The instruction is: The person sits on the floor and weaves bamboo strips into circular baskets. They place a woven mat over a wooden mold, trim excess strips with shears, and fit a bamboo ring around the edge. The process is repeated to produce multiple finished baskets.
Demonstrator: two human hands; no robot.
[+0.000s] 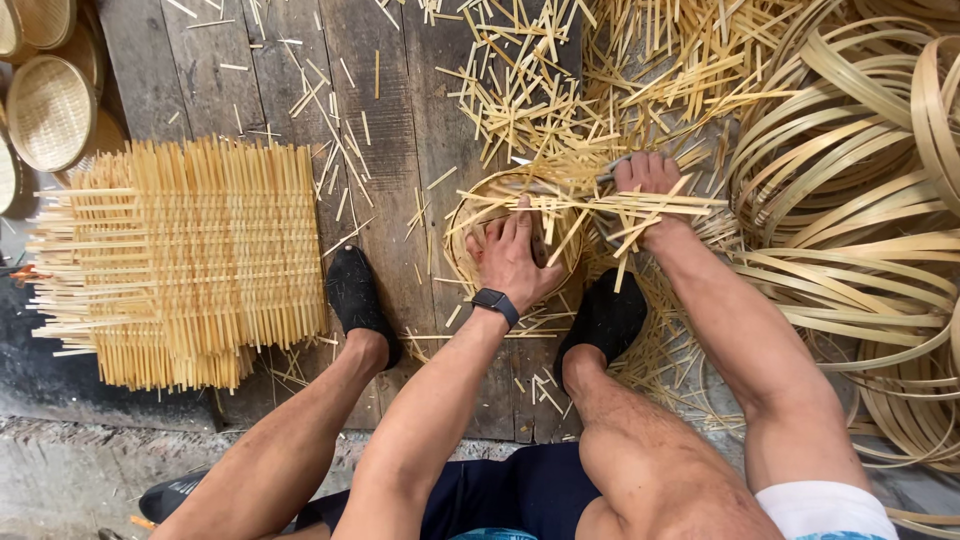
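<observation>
Weathered wooden floorboards, littered with short bamboo offcuts. Person seated, legs bare, black shoes: one beside a stack of flat woven bamboo mats, the other just below the work. Half-woven round bamboo basket sits on the boards between the feet, loose strip ends sticking out past its rim. Left hand, dark watch on the wrist, lies palm-down inside the basket, fingers spread and pressing on the weave. Right hand at the basket's right edge, fingers curled shut around a grey metal tool; tool type not resolvable. Coiled bamboo hoops piled to the right. Finished round baskets at upper left.
</observation>
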